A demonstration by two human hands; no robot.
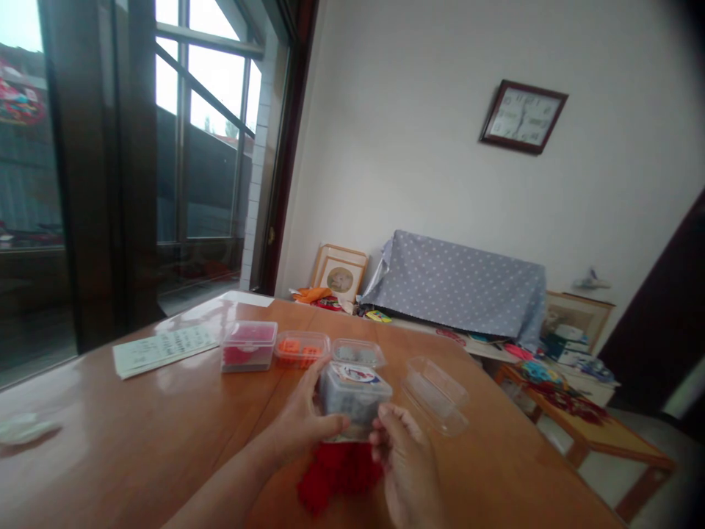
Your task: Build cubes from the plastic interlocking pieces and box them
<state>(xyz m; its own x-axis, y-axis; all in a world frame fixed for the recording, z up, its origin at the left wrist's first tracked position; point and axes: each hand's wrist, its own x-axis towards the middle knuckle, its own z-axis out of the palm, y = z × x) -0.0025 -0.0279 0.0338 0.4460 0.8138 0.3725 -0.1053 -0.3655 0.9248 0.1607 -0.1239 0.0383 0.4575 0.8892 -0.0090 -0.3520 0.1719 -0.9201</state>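
A clear plastic box (352, 400) with dark contents and a colourful round sticker on its lid is held above the table in front of me. My left hand (302, 415) wraps round its left side, thumb across the near face. At the box's lower right corner, the curled fingers and thumb of my right hand (405, 448) are pinched together against it. Below the box lies a pile of small red pieces (335, 474), partly hidden and blurred. An empty clear container with its lid open (435, 393) lies right of the box.
On the wooden table (181, 426) stand a lidded box with pink-red contents (249, 345), a tub of orange pieces (302, 348) and a tub of grey pieces (359, 353). Printed papers (165, 348) lie at the left. A low wooden bench (611, 433) with things on it stands right.
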